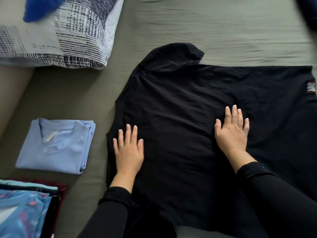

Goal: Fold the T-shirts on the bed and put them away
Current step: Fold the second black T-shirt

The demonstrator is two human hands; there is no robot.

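T-shirts are what this is all about, and the one being worked on is a large black cotton T-shirt (180, 103) spread flat across the middle of the olive-green bed sheet (223, 31), its collar end toward the pillow side and its hem running off toward the right edge of the bed. One short sleeve sticks up toward the far side; a small coloured label (311, 89) shows near the hem.

Both hands lie on the cloth. The left hand (128, 150) rests palm down near the shirt's collar end, fingers straight and slightly spread, gripping nothing. The right hand (233, 129) lies flat further along the body of the shirt, fingers likewise extended and holding nothing. I'd judge they are pressing out wrinkles so the fabric sits smooth before the first fold (creases still show across the chest).

A neatly folded light-blue T-shirt (54, 146) sits well apart from the black one, toward the left edge of the bed, likely set aside as finished work. Near the bed's nearest left corner is a stack of folded garments (25, 208), a blue patterned one on top, presumably grouped for carrying away together. A grey-and-white pillow with black hatching (56, 31) lies at the far left corner, with something bright blue (39, 9) on it, too blurred to identify.
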